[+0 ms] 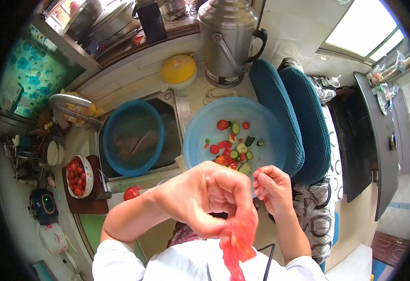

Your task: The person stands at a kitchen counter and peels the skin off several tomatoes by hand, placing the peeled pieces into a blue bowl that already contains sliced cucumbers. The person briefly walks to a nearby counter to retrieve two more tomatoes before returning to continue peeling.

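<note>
My left hand (205, 200) is raised close to the camera, thumb and forefinger pinching a soft, wet piece of red tomato flesh (238, 239) that dangles over my shirt. To its right, my right hand (271, 188) is curled at the near rim of a blue plastic basin (198, 123), with small red bits on its fingertips; whether it grips more is unclear. Inside the basin lie tomato pieces (222, 124), cucumber slices (235, 128) and green chunks (250, 141), bunched mostly toward the near side. The basin's near edge is partly hidden by my hands.
Left of the basin, a sink (171, 109) holds a second blue basin (161, 140) with meat-like pieces in water. A bowl of small tomatoes (85, 158) stands on a brown board (90, 207). Behind are a steel thermos (226, 42) and yellow-lidded pot (178, 69); blue-green chair backs (278, 105) flank the right.
</note>
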Available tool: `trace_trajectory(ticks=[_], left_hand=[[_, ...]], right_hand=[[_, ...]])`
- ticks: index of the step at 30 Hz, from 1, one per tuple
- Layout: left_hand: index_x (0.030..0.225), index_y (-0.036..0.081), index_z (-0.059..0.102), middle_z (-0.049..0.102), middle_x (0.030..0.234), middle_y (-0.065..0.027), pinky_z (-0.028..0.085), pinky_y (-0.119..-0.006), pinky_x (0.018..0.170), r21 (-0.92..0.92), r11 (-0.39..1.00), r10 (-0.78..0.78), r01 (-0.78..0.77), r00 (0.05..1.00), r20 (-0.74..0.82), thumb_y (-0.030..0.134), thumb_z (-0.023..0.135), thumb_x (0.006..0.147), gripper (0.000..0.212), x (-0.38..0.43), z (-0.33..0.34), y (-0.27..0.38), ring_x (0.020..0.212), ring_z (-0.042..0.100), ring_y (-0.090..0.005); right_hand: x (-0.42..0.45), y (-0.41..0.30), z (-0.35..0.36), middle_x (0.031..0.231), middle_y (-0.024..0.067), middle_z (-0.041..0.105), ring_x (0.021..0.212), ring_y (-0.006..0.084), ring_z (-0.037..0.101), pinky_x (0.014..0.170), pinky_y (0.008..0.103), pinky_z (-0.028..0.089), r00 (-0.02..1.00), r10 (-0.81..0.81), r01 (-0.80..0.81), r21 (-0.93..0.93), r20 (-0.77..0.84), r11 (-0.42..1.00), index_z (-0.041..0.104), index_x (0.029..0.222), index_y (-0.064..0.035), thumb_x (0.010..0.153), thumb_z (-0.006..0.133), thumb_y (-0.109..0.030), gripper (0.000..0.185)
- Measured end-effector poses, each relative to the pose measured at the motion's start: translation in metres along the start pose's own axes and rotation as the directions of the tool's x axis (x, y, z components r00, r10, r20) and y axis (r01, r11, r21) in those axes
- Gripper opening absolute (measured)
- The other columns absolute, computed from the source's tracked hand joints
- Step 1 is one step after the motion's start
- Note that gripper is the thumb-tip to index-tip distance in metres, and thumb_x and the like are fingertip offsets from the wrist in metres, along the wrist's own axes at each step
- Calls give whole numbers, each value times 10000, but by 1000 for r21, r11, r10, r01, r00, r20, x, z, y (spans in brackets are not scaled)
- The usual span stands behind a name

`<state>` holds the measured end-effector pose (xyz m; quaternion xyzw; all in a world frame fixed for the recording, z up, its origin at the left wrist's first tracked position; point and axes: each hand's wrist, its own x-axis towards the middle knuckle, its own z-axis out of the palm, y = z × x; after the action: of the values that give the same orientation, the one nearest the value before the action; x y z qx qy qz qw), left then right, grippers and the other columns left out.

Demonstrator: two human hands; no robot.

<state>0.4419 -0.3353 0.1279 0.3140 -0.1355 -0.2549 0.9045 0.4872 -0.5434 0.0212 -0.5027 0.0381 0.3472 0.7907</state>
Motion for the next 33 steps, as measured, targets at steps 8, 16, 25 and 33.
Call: trace_trajectory(ticks=[8, 16, 25, 33], left_hand=[[891, -23, 585, 629, 840, -60, 493, -248, 724, 651, 693, 106, 310, 850, -517, -22, 612, 765, 129, 26, -61, -38, 804, 598, -120], [1015, 27, 635, 566, 1080, -155, 455, -345, 839, 986, -89, 424, 144, 901, -93, 16, 623, 730, 285, 29, -69, -62, 944, 559, -286], [987, -7, 618, 626, 879, -48, 455, -216, 771, 796, 312, 385, 519, 697, -605, 30, 549, 850, 157, -30, -87, -46, 841, 589, -108], [994, -11, 610, 633, 892, -48, 461, -224, 763, 784, 302, 470, 542, 631, -618, 15, 554, 845, 161, -88, -110, -72, 835, 586, -101]], right_hand=[[20, 5, 16, 954, 116, 601, 801, 189, 612, 677, 318, 526, 984, 113, -159, 381, 141, 911, 500, 1099, -8, 956, 396, -312, 351], [18, 19, -12, 938, 121, 610, 786, 182, 618, 654, 275, 524, 995, 58, -79, 311, 78, 947, 518, 1104, 2, 947, 423, -295, 349], [-61, 78, -121, 865, 80, 636, 761, 154, 615, 677, 275, 505, 961, 117, -140, -76, -252, 987, 580, 987, -28, 901, 541, -225, 218], [-61, 258, -205, 966, 110, 622, 862, 211, 593, 741, 311, 471, 922, -54, -194, -580, -382, 791, 555, 1138, 4, 817, 640, -235, 409]])
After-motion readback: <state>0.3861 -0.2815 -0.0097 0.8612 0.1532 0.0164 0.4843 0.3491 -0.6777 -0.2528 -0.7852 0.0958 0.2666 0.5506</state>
